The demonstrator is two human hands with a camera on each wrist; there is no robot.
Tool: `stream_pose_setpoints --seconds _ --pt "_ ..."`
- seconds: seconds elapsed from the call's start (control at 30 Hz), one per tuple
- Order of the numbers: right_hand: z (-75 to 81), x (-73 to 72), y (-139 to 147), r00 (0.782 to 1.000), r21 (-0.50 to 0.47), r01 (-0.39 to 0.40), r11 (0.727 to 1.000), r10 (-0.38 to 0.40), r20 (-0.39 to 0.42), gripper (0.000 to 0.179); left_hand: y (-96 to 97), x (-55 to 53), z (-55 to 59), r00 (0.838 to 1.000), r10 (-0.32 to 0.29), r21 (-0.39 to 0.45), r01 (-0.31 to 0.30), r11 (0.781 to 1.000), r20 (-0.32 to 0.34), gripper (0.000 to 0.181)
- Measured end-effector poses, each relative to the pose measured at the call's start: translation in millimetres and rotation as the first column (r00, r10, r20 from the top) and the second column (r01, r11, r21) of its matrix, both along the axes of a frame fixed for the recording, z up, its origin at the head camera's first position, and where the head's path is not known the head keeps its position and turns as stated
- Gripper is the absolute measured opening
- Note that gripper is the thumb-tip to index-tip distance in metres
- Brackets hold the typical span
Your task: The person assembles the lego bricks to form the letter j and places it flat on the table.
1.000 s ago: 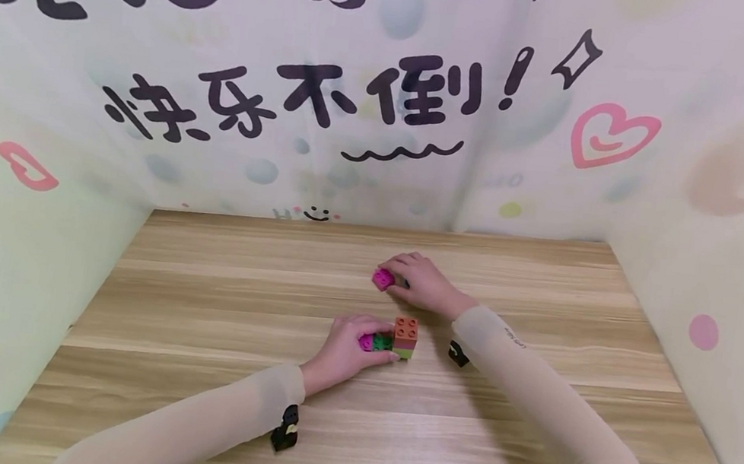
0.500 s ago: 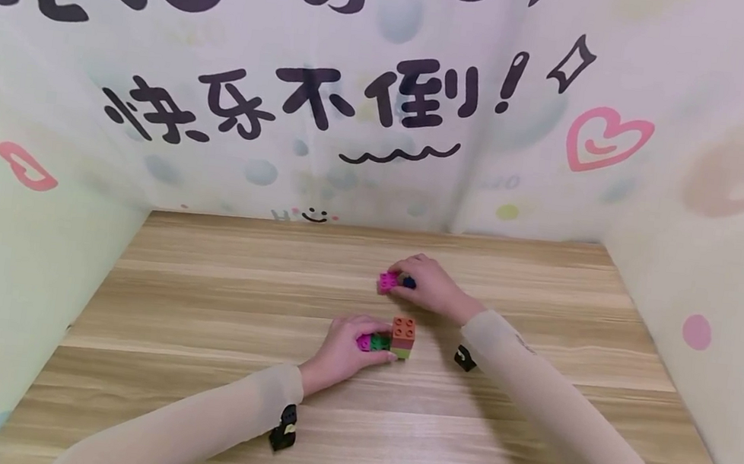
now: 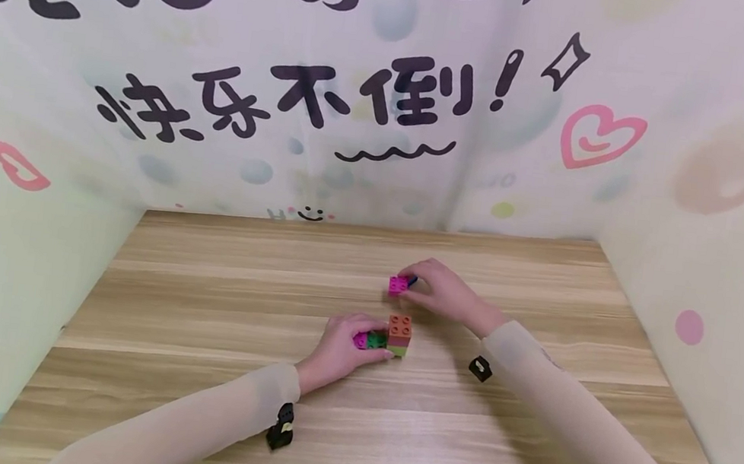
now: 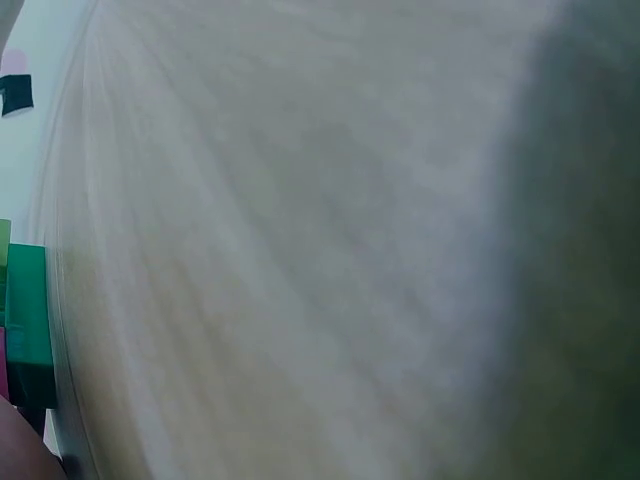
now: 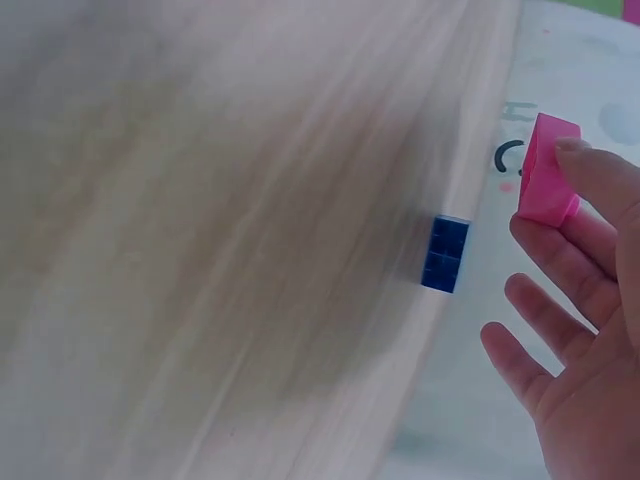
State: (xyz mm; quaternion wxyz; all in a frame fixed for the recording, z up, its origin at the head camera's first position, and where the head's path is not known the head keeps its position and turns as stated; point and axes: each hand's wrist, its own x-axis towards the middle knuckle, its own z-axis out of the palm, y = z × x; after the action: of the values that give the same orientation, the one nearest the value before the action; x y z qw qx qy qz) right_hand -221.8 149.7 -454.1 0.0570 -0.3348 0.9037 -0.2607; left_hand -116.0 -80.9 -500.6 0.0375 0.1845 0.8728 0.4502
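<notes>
In the head view my left hand grips a small block build from both sides, thumb at the near side. An orange brick tops its right-end stack, over a dark pink layer and a lime green brick. Left of that stack, inside the grip, sit a green brick and a magenta brick. My right hand pinches a pink brick between thumb and index finger, behind the build and apart from it. A dark blue brick rests on the table near the right fingers.
The wood-grain table is bounded by a printed back wall and side walls. Small black devices sit under both wrists. Green and pink edges show at the top right of the right wrist view.
My right hand has shifted to the right and slightly nearer with the pink brick. My left hand stays around the build. The head view has turned slightly.
</notes>
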Motion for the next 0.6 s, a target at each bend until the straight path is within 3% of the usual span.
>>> stream_pose_setpoints --seconds 0.27,0.6 --pt "8.3 15.1 12.3 0.999 -0.040 -0.013 0.999 0.011 -0.051 0.034 0.6 0.4 1.2 1.000 0.000 0.004 0.000 1.000 0.007 0.048" --pt "20.2 31.8 23.4 0.999 -0.105 0.012 0.994 -0.016 -0.037 0.034 0.9 0.9 2.8 1.000 0.009 0.028 -0.009 1.000 0.017 0.047"
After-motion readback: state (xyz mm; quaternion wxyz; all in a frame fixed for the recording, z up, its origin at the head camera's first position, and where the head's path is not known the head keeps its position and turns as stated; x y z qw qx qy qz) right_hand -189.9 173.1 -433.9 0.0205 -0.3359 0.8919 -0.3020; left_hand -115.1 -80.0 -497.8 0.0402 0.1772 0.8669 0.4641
